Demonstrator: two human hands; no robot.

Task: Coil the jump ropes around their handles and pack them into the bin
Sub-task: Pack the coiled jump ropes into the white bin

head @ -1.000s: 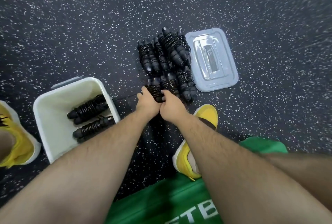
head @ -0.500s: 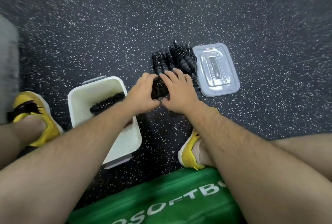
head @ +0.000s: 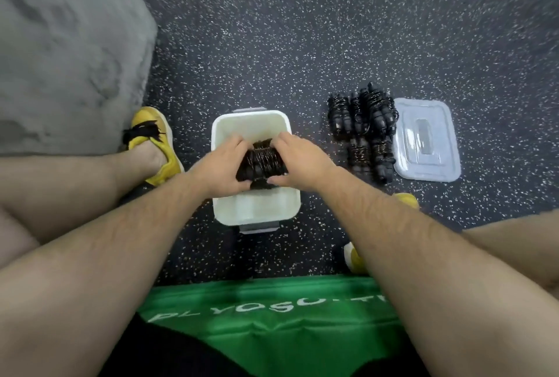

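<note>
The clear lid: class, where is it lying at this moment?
In the head view the clear lid lies flat on the speckled floor at right, just right of the pile of coiled jump ropes, apart from the white bin.

Both bare forearms stretched forward and converged over the bin (head: pixel 254 213). The left hand (head: pixel 222 167) sat above the bin's left half, its fingers curled round the left end of a bundle of coiled jump ropes (head: pixel 261 163). The right hand (head: pixel 299 161) mirrored it above the bin's right half, fingers over the top and thumb at the near side. Both hands showed their backs, wrists roughly straight, with the bundle clamped between them over the bin's middle.
</note>
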